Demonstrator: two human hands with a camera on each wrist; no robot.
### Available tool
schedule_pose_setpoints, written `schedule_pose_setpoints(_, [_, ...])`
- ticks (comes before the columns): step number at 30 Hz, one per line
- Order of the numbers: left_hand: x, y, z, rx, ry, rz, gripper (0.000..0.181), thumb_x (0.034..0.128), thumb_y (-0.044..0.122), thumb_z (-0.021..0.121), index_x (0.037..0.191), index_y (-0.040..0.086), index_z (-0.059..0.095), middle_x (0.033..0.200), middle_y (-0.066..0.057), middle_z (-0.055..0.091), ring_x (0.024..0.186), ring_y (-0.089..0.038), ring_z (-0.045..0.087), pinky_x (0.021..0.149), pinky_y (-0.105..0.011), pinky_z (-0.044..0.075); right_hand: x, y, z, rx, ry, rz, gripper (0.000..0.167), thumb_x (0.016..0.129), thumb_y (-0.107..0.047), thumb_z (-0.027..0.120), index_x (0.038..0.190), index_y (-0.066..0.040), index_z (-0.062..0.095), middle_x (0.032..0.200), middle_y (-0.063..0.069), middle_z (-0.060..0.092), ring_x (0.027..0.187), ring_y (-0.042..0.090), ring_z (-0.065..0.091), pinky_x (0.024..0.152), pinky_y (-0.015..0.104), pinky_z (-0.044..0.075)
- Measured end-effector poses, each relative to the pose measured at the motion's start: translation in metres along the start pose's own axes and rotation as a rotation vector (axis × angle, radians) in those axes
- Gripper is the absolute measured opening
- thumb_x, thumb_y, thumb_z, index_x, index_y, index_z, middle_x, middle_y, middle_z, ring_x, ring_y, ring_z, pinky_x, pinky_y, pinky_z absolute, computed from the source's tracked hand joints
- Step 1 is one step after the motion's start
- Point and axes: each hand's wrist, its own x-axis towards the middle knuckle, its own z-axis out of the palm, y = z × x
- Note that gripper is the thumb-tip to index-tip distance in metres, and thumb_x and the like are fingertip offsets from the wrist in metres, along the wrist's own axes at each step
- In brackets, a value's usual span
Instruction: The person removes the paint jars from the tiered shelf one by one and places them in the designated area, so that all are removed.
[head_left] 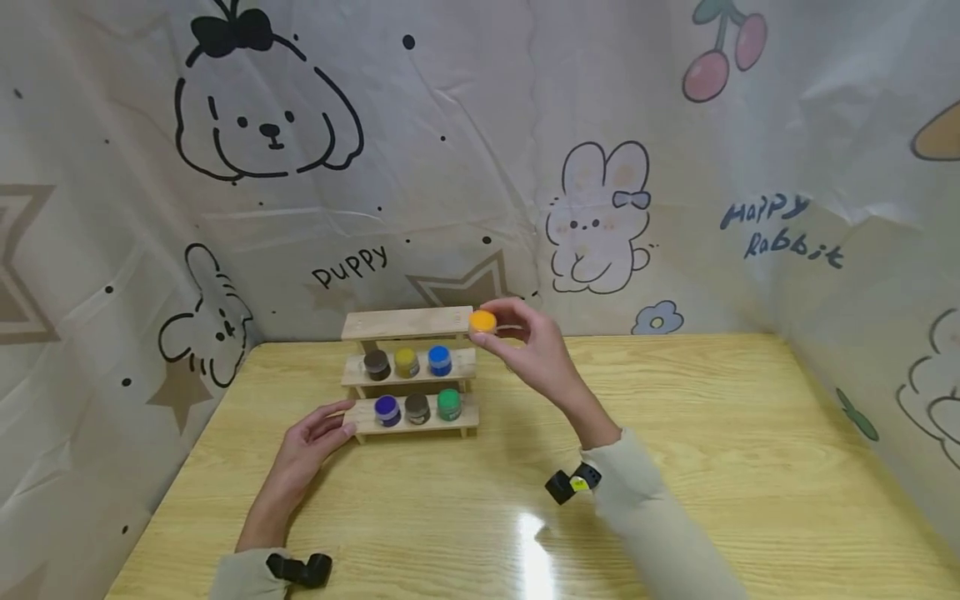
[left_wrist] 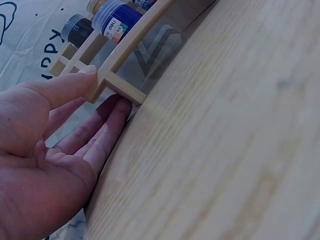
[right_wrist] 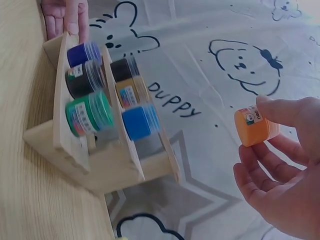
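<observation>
My right hand (head_left: pixel 534 348) pinches an orange paint jar (right_wrist: pixel 251 126) between thumb and fingers. It holds the jar in the air beside the right end of the top shelf of a three-step wooden rack (head_left: pixel 408 322). My left hand (head_left: pixel 303 447) grips the left end of the rack's lowest shelf, thumb on the upper edge and fingers against the end below. On that shelf stand a purple jar (head_left: pixel 387 410), a dark brown jar (head_left: pixel 417 407) and a green jar (head_left: pixel 449 404). The middle shelf carries a black jar (head_left: pixel 377 364), a yellow jar (head_left: pixel 406 362) and a blue jar (head_left: pixel 439 360).
The rack stands near the back of a light wood-grain table (head_left: pixel 675 433). Behind and at both sides hangs a pale printed cloth (head_left: pixel 465 192) with cartoon animals. A black wrist camera (head_left: pixel 300 570) is strapped to the left sleeve, another (head_left: pixel 573 482) to the right.
</observation>
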Motion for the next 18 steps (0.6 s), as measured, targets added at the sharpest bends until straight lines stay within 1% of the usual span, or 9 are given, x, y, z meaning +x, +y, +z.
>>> schedule_pose_setpoints(3, [-0.001, 0.0, 0.0, -0.007, 0.002, 0.007, 0.053, 0.1007, 0.026, 0.07, 0.147, 0.006, 0.055, 0.14, -0.023, 0.058, 0.111, 0.0, 0.06, 0.09, -0.016, 0.051, -0.006, 0.002, -0.011, 0.008, 0.015, -0.005, 0.033, 0.091, -0.011, 0.08, 0.122, -0.003, 0.068, 0.118, 0.011, 0.067, 0.108, 0.024, 0.063, 0.096, 0.042, 0.055])
schedule_pose_setpoints(7, [0.0, 0.001, 0.001, -0.015, -0.003, 0.018, 0.052, 0.1008, 0.025, 0.07, 0.146, 0.004, 0.055, 0.139, -0.024, 0.058, 0.111, -0.001, 0.061, 0.091, -0.017, 0.051, -0.013, 0.008, -0.025, 0.004, 0.057, 0.001, 0.035, 0.091, -0.01, 0.08, 0.124, -0.002, 0.067, 0.121, 0.01, 0.066, 0.109, 0.023, 0.063, 0.097, 0.038, 0.054])
schedule_pose_setpoints(13, [0.0, 0.0, 0.001, -0.014, -0.003, 0.02, 0.052, 0.1009, 0.024, 0.07, 0.146, 0.004, 0.056, 0.138, -0.024, 0.059, 0.111, -0.002, 0.061, 0.091, -0.017, 0.051, -0.022, 0.022, -0.045, -0.003, 0.13, 0.051, 0.038, 0.092, -0.012, 0.08, 0.126, -0.001, 0.066, 0.121, 0.011, 0.067, 0.109, 0.021, 0.063, 0.097, 0.032, 0.054])
schedule_pose_setpoints(18, [0.0, -0.001, 0.0, -0.016, -0.004, 0.013, 0.052, 0.1008, 0.024, 0.07, 0.147, 0.005, 0.055, 0.138, -0.023, 0.059, 0.111, -0.002, 0.061, 0.091, -0.017, 0.051, -0.028, 0.035, -0.058, -0.033, 0.171, 0.082, 0.039, 0.093, -0.015, 0.08, 0.126, 0.0, 0.066, 0.119, 0.012, 0.067, 0.107, 0.02, 0.062, 0.095, 0.028, 0.054])
